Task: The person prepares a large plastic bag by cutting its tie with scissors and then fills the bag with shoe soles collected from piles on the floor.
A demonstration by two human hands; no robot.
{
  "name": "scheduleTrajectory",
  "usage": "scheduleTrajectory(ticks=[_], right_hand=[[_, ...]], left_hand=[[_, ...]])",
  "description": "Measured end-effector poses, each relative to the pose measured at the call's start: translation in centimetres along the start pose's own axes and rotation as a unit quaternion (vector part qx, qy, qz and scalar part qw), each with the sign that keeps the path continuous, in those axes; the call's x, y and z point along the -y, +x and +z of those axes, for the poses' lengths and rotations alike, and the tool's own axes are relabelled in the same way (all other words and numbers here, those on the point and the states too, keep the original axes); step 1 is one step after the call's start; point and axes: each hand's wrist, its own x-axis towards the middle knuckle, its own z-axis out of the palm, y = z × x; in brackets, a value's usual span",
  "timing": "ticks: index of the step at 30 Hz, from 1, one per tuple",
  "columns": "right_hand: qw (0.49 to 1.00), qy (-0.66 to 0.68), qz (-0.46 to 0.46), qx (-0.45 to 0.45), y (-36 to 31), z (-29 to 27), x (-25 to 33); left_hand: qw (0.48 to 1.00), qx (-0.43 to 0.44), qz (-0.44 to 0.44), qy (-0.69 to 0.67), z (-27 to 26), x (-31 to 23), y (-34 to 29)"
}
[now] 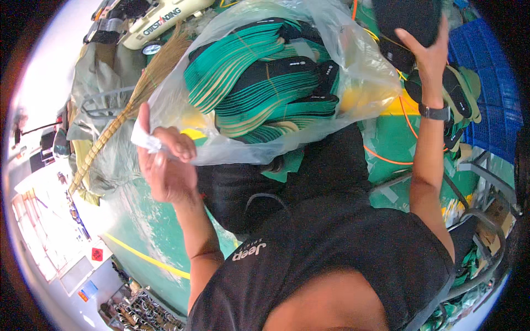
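Note:
A clear plastic bag (364, 83) lies open in front of me, with several bundles of green, black-topped insoles (237, 60) stacked inside. At the far right, my right hand (433, 58) grips a dark bundle of insoles (407, 22), thumb and fingers spread around it. My left hand (171, 165) is raised beside the bag's left edge. One of its fingers points up and the others are loosely bent, apart from each other. A white strip (144, 139) sits around or against that raised finger; I cannot tell which. Nothing else shows in this hand.
A straw broom (116, 124) leans at the left beside grey sheeting (110, 77). Blue plastic crates (486, 83) stand at the right, near more insoles (461, 91). An orange cord (386, 160) runs over the green floor. Metal tube frames (488, 220) stand at the lower right.

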Motion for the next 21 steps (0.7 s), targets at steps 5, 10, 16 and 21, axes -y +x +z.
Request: scheduleTrajectory(ticks=[5, 10, 16, 21], right_hand=[[0.822, 0.231, -0.196, 0.482, 0.5, 11.4, 10.5], [0.755, 0.098, -0.267, 0.590, -5.4, 20.1, 12.0], [0.953, 0.092, 0.173, 0.229, -9.8, 12.9, 4.9], [0.822, -0.385, 0.043, 0.417, -10.2, 11.6, 0.3]], left_hand=[[0.991, 0.031, -0.010, -0.129, 0.8, -0.6, -0.9], [0.975, 0.014, -0.036, -0.220, -0.2, 0.3, -1.5], [0.961, -0.032, -0.093, -0.257, -5.4, 0.9, 0.2], [0.957, -0.002, -0.194, -0.217, -5.8, 0.9, 1.7]])
